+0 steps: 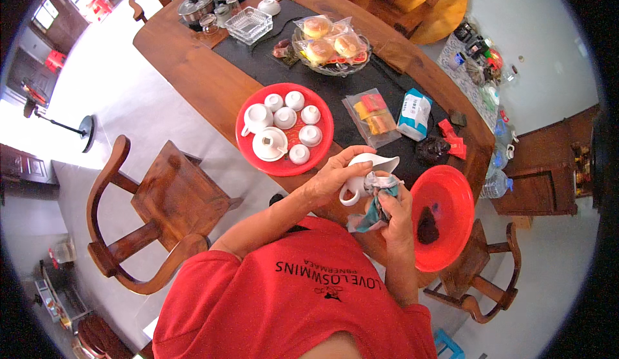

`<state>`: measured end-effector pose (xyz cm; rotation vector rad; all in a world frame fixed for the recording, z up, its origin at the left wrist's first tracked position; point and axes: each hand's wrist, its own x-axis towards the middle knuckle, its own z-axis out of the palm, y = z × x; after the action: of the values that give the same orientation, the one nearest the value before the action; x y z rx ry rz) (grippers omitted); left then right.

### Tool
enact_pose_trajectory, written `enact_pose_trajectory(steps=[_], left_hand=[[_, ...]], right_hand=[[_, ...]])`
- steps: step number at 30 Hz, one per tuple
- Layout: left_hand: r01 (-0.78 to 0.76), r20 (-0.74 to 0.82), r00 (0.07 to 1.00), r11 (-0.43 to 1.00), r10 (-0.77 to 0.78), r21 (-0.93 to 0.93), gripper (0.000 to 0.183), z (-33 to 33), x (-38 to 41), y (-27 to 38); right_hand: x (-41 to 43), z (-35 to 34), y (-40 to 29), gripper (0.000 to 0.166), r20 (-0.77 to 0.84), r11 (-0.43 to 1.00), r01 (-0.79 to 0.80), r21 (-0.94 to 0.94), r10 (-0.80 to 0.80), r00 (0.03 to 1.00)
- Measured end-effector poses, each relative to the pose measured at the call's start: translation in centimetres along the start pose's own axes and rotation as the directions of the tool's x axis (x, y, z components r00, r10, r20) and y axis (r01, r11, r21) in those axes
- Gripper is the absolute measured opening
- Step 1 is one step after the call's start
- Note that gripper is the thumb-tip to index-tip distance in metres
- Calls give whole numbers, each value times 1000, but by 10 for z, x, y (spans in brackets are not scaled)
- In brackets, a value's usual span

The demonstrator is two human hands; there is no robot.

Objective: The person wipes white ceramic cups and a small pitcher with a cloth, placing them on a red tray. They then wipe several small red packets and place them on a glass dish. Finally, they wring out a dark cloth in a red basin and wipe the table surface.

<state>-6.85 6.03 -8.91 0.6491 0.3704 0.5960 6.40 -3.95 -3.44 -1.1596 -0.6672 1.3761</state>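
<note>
My left hand [341, 170] grips a white ceramic pitcher [358, 187] with a pouring lip and a loop handle, tilted on its side near my chest. Bunched against the pitcher is a teal and white cloth [379, 204], held in my right hand [399, 209]. Left of my hands, a round red tray [245, 153] bears several white cups [285, 117], a larger handled cup [257, 117] and a small white teapot or gaiwan-like lidded vessel [269, 143]. To the right stands a red plastic basin [457, 214] with a dark patch inside.
On the wooden table [179, 64] stand a glass bowl of wrapped buns [333, 47], a bag of small packets [372, 117], a tissue pack [415, 114], a dark figurine [432, 150], a glass ashtray [249, 25] and a steel pot [196, 6]. Wooden chairs [179, 194] flank it.
</note>
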Motion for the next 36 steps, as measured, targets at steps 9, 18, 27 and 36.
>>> enact_pose_trajectory(steps=[9, 18, 27, 36], left_hand=[[-32, -86, 996, 982, 16, -187, 61, 11, 0, 2], [-430, 119, 894, 751, 433, 501, 89, 4, -6, -18], [-330, 126, 927, 611, 353, 719, 110, 21, -14, -10], [-452, 172, 814, 420, 555, 786, 112, 1, -7, -4]], right_hand=[[-6, 20, -1, 25, -241, 868, 350, -352, -445, 863], [17, 38, -10, 36, 451, -94, 483, -870, -547, 706], [60, -7, -8, 22, 59, 478, 189, -858, -274, 960], [35, 32, -7, 25, 437, 99, 560, -822, -520, 734]])
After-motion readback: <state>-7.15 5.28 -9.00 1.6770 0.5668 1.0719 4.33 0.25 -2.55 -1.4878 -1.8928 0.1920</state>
